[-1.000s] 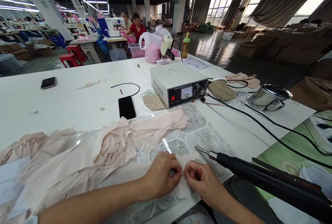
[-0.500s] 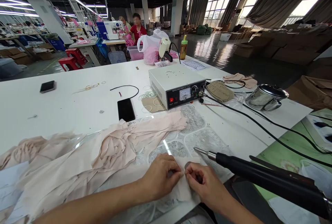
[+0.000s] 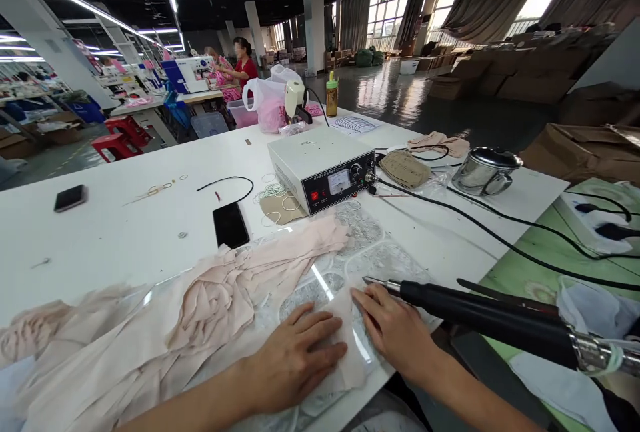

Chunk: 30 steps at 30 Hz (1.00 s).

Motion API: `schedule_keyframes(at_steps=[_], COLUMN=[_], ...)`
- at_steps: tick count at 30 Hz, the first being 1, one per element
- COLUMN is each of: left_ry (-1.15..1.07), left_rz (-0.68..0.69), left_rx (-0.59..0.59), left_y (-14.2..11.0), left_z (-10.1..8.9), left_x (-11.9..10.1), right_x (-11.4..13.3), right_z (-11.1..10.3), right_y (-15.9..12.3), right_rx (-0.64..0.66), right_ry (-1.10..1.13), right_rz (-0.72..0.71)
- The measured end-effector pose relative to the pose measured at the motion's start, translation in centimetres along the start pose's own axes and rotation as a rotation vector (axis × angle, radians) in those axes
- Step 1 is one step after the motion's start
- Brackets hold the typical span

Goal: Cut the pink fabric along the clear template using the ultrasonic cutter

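Observation:
My left hand (image 3: 300,355) lies flat with spread fingers on a pale pink piece of fabric (image 3: 354,365). My right hand (image 3: 395,325) rests at the right edge of this piece, fingers stretched out and fingertips touching its upper corner. Just beyond the right hand's knuckles is the metal tip of a black pen-shaped tool (image 3: 450,305), connected to a cable. Under the fabric lies a clear sheet (image 3: 373,255) with rounded outlines showing through. A heap of pale pink fabric pieces (image 3: 215,299) spreads to the left of my hands.
A control box (image 3: 320,169) with a dial stands behind the fabric. A phone (image 3: 231,225) lies to its left, a metal mug (image 3: 485,171) to its right. Black cables (image 3: 450,215) cross the table's right side. A person in red (image 3: 245,69) sits at a far sewing machine.
Both hands' fingers have gone from pinching the fabric to lying stretched out on it. The right hand has moved up beside the tool tip. The view has shifted slightly right.

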<state>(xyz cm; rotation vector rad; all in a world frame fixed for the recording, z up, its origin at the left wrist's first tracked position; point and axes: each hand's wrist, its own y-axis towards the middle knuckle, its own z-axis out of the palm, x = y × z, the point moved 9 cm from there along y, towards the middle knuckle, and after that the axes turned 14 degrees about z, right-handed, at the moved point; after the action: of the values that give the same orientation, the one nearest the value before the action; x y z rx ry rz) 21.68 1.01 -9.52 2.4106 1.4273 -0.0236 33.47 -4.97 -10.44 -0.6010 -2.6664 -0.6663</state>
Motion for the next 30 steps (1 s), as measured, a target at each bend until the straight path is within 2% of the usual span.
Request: schedule_keyframes(at_steps=[5, 9, 14, 18, 23, 26, 30], left_ry=[0.002, 0.011, 0.017, -0.013, 0.024, 0.047, 0.025], left_rz=[0.006, -0.026, -0.039, -0.016, -0.042, 0.013, 0.045], left_rx=[0.121, 0.219, 0.134, 0.152, 0.158, 0.142, 0.179], left_y=[0.3, 0.7, 0.6, 0.9, 1.2, 1.5, 1.4], left_z=[0.8, 1.3, 0.4, 0.6, 0.2, 0.0, 0.5], left_x=[0.3, 1.1, 1.4, 1.6, 2.0, 1.3, 0.9], right_x=[0.9, 0.6, 1.6, 2.7, 1.9, 2.0, 2.0], right_z=[-0.6, -1.7, -4.2, -3.7, -3.3, -3.3, -3.3], right_y=[-0.3, -0.3, -2.7, -5.2, -5.9, -6.0, -6.4], right_rx=[-0.065, -0.106, -0.116, -0.032, -0.040, -0.047, -0.033], right_ry=[0.039, 0.086, 0.287, 0.281, 0.289, 0.283, 0.255], right_rz=[-0.086, -0.083, -0.196, -0.331, -0.322, -0.347, -0.383])
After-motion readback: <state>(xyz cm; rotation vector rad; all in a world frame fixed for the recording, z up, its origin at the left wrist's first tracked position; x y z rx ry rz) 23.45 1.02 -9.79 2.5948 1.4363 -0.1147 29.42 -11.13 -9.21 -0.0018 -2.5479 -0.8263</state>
